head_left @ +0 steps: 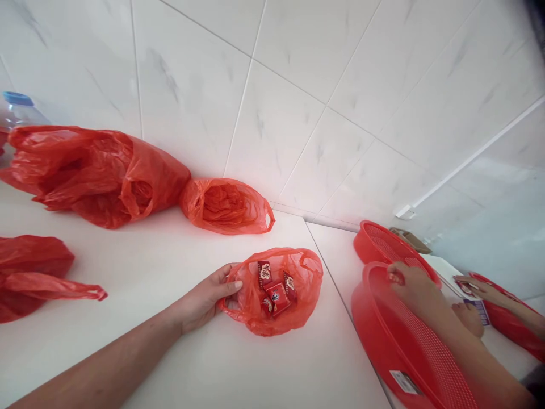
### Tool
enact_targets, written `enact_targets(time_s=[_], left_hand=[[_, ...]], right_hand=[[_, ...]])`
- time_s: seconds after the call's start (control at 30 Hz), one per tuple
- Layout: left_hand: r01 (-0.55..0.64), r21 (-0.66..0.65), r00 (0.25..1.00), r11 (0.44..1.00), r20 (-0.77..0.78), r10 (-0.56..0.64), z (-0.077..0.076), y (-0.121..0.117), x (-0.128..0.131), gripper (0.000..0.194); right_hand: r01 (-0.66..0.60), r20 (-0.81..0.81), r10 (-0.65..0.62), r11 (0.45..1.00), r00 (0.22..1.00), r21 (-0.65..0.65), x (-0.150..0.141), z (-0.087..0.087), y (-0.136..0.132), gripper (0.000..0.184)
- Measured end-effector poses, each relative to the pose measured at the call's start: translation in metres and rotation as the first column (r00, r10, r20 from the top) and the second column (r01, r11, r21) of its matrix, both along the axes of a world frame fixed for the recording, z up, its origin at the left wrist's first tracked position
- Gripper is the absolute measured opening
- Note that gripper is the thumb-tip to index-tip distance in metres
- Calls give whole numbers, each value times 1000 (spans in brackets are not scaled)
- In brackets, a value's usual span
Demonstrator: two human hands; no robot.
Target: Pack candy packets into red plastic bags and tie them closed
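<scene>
On the white table lies an opened red plastic bag (313, 292), with several small red packets (279, 298) inside it. My left hand (219, 292) pinches the left rim of this bag between thumb and fingers. My right hand (411, 284) is at the rim of a red plastic basket (370, 324), its fingers closed on a small red packet (396, 277), partly hidden by the fingers. The inside of that basket is mostly hidden by my right arm.
Bunched red bags (157, 176) and a smaller red bag (255, 221) line the tiled wall. A knotted bag (34, 255) lies at left, near a blue-capped bottle (19, 99). Behind my basket stands another red basket (364, 241). At right, a co-worker's hand (483, 289) holds a packet.
</scene>
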State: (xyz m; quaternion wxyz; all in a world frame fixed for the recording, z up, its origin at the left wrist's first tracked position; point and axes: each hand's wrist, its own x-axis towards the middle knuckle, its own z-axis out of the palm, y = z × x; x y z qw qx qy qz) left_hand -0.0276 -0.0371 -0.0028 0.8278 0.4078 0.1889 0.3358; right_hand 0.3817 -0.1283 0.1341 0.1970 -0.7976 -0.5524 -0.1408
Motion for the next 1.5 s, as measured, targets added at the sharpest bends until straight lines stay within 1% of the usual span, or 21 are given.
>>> enact_targets(time_s=[0.07,0.1,0.13,0.17,0.27,0.37,0.4,0.47,0.57,0.67,0.77,0.87,0.93,1.0,1.1,1.17,1.23,1.3,1.33,1.4,1.5], left_hand=[[7,7,1000,1000,0,-7,2,0,0,31],[8,9,1000,1000,0,-8,2,0,0,31],[6,9,1000,1000,2,-6,3,0,0,31],[2,8,1000,1000,5,-3,3,0,-1,32],[-6,9,1000,1000,13,6,0,-1,0,34],[-9,20,999,1000,38,9,-4,0,0,35],[-8,22,999,1000,47,7,-5,0,0,36],[-7,23,998,1000,59,5,-6,0,0,37],[-2,17,998,1000,64,1,-5,0,-1,38],[8,2,996,1000,83,-8,-5,1,-1,38],[11,-20,995,1000,102,-9,-6,2,-1,35],[4,-21,995,1000,96,-2,-7,2,-2,33],[-8,-19,996,1000,86,10,-6,1,-2,32],[-25,-15,997,1000,71,26,-4,0,-2,31],[-63,1,997,998,46,63,-2,-2,-3,29],[-94,11,995,996,26,93,0,-2,-5,29],[-158,4,987,987,-16,158,5,0,-9,34],[-259,-6,965,966,-56,258,15,6,-14,38],[-315,-5,947,949,-61,314,23,9,-17,37],[-407,15,913,913,-32,407,45,16,-20,31],[-464,70,886,883,51,461,89,22,-16,27]], right_hand=[[-81,24,82,996,996,-42,-26,13,3,21],[-152,22,154,987,988,-46,-44,17,4,24],[-229,6,229,973,973,-42,-64,18,5,25],[-303,-32,302,949,953,-85,-84,17,7,26],[-457,-139,436,861,889,-225,-140,4,14,28],[-535,-197,497,781,845,-323,-169,-14,29,35],[-527,-198,489,773,849,-352,-172,-19,35,37],[-451,-153,429,787,891,-420,-169,-27,48,39],[-293,-51,308,822,950,-488,-156,-39,63,20],[-225,-43,236,839,971,-495,-146,-52,69,12],[-201,-96,177,866,979,-457,-145,-66,67,12],[-220,-189,157,900,969,-376,-146,-72,64,10],[-244,-269,166,925,949,-290,-145,-69,64,13],[-256,-364,180,951,914,-173,-141,-59,65,11],[-216,-528,216,974,821,62,-132,-37,67,14],[-139,-627,271,958,730,253,-125,-22,65,21],[-39,-696,360,901,621,432,-119,-11,61,20],[54,-735,460,829,499,556,-114,-5,57,17],[91,-748,506,800,430,593,-112,-3,56,16],[141,-766,576,765,287,628,-110,-3,54,14],[171,-760,641,741,110,650,-108,-6,56,12]])
